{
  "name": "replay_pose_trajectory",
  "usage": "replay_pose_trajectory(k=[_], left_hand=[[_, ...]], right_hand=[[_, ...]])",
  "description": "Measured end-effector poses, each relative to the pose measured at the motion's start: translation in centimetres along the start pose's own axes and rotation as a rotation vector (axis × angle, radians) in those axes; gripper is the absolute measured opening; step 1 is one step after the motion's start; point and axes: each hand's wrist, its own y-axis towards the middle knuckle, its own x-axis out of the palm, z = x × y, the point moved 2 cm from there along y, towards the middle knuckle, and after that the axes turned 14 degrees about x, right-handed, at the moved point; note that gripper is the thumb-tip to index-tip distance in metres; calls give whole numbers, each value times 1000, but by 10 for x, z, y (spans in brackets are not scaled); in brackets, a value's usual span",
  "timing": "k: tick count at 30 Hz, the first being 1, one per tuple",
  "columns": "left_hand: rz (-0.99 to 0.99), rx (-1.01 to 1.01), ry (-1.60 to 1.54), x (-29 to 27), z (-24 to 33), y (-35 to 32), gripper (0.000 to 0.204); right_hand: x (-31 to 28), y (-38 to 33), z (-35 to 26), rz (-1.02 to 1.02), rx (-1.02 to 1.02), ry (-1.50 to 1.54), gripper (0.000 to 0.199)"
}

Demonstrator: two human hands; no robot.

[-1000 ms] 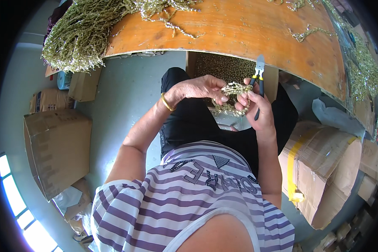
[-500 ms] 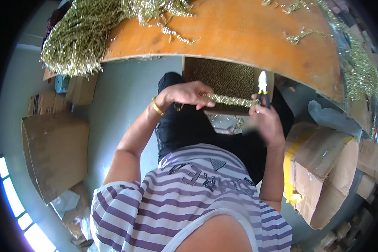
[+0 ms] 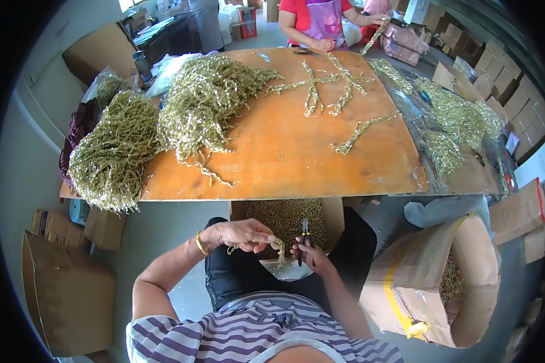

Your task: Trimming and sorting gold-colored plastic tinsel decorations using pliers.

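Note:
My left hand (image 3: 243, 235), with a gold bangle on the wrist, grips a short gold tinsel strand (image 3: 277, 247) over my lap. My right hand (image 3: 312, 254) holds small pliers (image 3: 304, 236) upright, their tip just right of the strand. Below both hands sits an open cardboard box (image 3: 332, 213) filled with gold-green pieces, tucked under the edge of the wooden table (image 3: 284, 157). Big heaps of gold tinsel (image 3: 206, 106) and greener tinsel (image 3: 115, 151) lie on the table's left half.
Tinsel strands laid in star shapes (image 3: 333, 85) lie at the table's far side, where another person (image 3: 315, 21) works. More tinsel (image 3: 460, 121) fills the right. An open carton (image 3: 448, 284) stands at my right, folded cartons (image 3: 66, 290) at my left.
The view has tilted up, showing the whole table. My hands have dropped lower over the box, and the tinsel strand between them now hangs short from my left hand.

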Motion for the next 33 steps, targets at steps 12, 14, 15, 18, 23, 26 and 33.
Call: replay_pose_trajectory(k=[12,14,15,18,23,26,33], left_hand=[[412,295,259,-117,225,83,29],[486,349,196,-157,278,101,25],[515,446,184,-169,301,116,24],[690,659,269,-238,351,139,20],[879,725,402,-255,366,191,29],[907,780,282,-300,307,222,31],[561,608,184,-335,133,272,19]], right_hand=[[-55,31,1,373,124,-73,25],[-55,38,4,343,148,-76,26],[-60,39,7,344,167,-59,26],[-56,42,9,329,174,-101,26],[-68,40,15,348,176,-49,29],[-58,39,9,342,229,-80,23],[-51,35,3,364,240,-77,24]])
